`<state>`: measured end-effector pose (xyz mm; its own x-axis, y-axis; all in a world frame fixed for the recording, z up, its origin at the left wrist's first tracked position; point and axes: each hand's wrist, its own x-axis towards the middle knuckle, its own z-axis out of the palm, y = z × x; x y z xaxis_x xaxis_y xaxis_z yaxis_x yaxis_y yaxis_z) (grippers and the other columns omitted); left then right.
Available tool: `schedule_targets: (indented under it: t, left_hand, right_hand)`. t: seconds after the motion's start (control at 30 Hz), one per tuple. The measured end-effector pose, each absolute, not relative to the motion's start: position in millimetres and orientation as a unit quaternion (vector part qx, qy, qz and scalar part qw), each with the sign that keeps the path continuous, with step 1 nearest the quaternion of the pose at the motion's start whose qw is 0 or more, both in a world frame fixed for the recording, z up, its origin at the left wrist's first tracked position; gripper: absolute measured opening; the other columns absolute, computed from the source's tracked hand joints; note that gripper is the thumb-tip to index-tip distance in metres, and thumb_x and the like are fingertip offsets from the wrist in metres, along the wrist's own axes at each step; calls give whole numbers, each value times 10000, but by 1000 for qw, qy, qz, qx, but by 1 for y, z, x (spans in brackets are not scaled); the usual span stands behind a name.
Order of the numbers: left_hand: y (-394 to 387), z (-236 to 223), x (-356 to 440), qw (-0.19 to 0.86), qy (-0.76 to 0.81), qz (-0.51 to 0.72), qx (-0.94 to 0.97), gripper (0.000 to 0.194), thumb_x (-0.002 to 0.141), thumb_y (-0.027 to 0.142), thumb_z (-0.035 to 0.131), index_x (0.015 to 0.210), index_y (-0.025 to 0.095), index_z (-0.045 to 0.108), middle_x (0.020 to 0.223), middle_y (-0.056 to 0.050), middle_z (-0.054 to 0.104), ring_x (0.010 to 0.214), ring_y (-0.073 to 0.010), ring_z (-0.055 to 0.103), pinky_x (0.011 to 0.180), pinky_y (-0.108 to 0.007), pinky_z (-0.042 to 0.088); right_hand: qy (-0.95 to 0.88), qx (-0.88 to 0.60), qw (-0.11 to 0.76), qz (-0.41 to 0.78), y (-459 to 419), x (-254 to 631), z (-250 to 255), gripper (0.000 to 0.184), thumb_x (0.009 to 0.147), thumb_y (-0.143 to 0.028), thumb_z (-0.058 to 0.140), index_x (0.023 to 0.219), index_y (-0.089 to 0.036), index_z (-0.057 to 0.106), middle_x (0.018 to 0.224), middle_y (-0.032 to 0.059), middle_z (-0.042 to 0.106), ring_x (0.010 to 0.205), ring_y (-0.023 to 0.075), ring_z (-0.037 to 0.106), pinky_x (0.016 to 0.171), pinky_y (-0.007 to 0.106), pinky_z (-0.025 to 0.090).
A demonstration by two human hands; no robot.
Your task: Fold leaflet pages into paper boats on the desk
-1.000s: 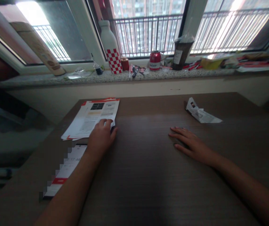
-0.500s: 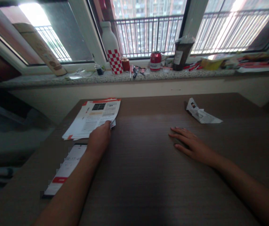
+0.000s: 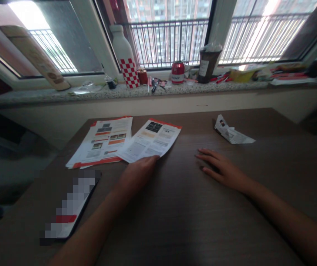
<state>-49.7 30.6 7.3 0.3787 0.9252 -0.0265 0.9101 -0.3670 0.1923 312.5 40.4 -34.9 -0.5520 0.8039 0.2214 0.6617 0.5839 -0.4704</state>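
My left hand (image 3: pixel 141 171) pinches the near edge of a printed sheet of paper (image 3: pixel 155 138) with an orange-red top band. The sheet's left corner overlaps a stack of printed papers (image 3: pixel 103 142) at the left of the table. My right hand (image 3: pixel 221 168) rests on the tabletop, fingers spread, holding nothing. Beyond it lies a folded piece of printed paper (image 3: pixel 233 133), creased to a point at its right end. A phone (image 3: pixel 72 207), partly blurred out, lies left of my left forearm.
The brown table (image 3: pixel 175 221) ends at a wall under a stone windowsill (image 3: pixel 147 91). On the sill stand a white bottle with red checks (image 3: pixel 129 66), a red can (image 3: pixel 177 72), a dark drink cup (image 3: pixel 208 64) and a leaning beige tube (image 3: pixel 36 59).
My left hand has drawn the top sheet off the stack to the right, uncovering another printed page. My right hand stays in place on the table. The view has shifted slightly.
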Motion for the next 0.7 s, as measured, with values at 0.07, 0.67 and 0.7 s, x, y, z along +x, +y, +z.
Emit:
schedule_targets:
  t: [0.07,0.67,0.7]
  left_hand:
    - [28,3,-45,128,490,68,860,427,1032,127,462,1434,208,584,1413,-119,677,1254,-275,684,1024,-415,568]
    - [11,1,-26,266,297,98,912,376,934,238,752,1304,275,693,1503,-51,616,1345,-260,609,1131,-454,508]
    - [11,1,-26,266,296,98,912,368,938,231,744,1300,271,693,1500,-52,618,1343,-257,611,1128,-451,510]
  right_hand:
    - [-856,-428,234,172,39,312,-31,468,1048,-422,543,1505,-319,537,1602,92,487,1469,314,475,1187,571,434]
    - [-910,-350,137,176,31,307,-27,670,982,-517,660,1591,-381,415,1696,38,360,1549,328,347,1238,594,350]
    - [-910,-350,136,175,31,307,-26,676,981,-525,659,1594,-384,410,1699,35,355,1553,329,340,1240,596,345]
